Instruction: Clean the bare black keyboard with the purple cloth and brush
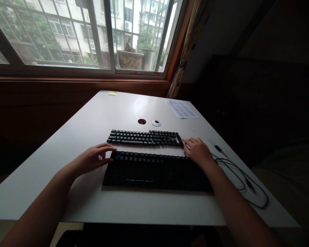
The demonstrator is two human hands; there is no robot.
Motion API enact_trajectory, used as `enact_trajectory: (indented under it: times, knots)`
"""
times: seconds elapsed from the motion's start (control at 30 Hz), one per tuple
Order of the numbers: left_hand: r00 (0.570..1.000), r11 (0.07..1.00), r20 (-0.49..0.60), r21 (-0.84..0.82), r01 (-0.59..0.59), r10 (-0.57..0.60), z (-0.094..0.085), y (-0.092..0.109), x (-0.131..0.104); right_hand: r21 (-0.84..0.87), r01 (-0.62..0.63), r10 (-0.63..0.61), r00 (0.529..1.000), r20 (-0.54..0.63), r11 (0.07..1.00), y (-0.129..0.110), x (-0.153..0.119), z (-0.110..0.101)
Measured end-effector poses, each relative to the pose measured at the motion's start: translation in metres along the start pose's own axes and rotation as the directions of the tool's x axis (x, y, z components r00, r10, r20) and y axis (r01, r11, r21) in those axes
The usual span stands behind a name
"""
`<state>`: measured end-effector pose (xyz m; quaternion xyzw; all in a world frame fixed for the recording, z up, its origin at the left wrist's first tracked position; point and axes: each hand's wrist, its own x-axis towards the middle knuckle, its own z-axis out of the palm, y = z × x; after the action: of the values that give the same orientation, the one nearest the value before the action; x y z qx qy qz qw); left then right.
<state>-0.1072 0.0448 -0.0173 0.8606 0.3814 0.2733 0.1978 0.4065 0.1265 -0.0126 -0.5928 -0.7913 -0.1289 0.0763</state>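
A black keyboard (pixel 157 173) lies across the desk in front of me, with keys showing in rows along its far side and a broad dark area nearer me. Behind it, many loose black keycaps (pixel 144 137) are laid out in keyboard-like rows. My left hand (pixel 99 156) is at the keyboard's far left corner, its thumb and forefinger apart at the edge. My right hand (pixel 197 149) reaches over the keyboard's right end. Its forefinger stretches to the right end of the keycap rows, with the thumb lower and apart. The right forearm hides the keyboard's right edge.
On the white desk (pixel 82 127), a black cable (pixel 257 206) coils at right beside a small thin tool (pixel 218 149) with a dark middle. Further back are a round hole (pixel 141 121), a white ring-shaped cover (pixel 156 123), printed paper (pixel 182 109) and a yellow note (pixel 112 93).
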Motion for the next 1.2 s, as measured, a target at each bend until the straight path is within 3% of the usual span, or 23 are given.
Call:
enact_trajectory:
  times: [0.1, 0.2, 0.33, 0.53, 0.9, 1.2]
  knots:
    - [1.000, 1.000, 0.003, 0.007, -0.010, 0.009, 0.000, 0.000, 0.001, 0.030, -0.004, 0.007, 0.997, -0.081, 1.000, -0.010, 0.013, -0.009]
    - [1.000, 1.000, 0.006, -0.006, -0.010, 0.010, 0.000, 0.001, 0.001, 0.095, 0.072, -0.062, 0.993, -0.104, 0.993, -0.030, 0.035, -0.018]
    - [1.000, 1.000, 0.001, -0.008, 0.017, -0.017, 0.000, 0.003, 0.001, 0.163, 0.147, -0.146, 0.989, -0.019, 0.976, -0.065, 0.068, -0.022]
    - [1.000, 1.000, -0.003, -0.024, 0.010, -0.010, 0.000, 0.005, 0.002, 0.195, 0.180, -0.200, 0.976, 0.087, 0.964, -0.101, 0.098, -0.007]
    - [1.000, 1.000, 0.006, -0.005, 0.007, -0.007, 0.000, 0.009, 0.002, 0.192, 0.197, -0.225, 0.964, 0.139, 0.962, -0.111, 0.109, 0.001]
    - [1.000, 1.000, 0.004, -0.014, 0.017, -0.017, 0.000, 0.008, 0.001, 0.197, 0.154, -0.177, 0.978, 0.107, 0.968, -0.110, 0.132, 0.010]
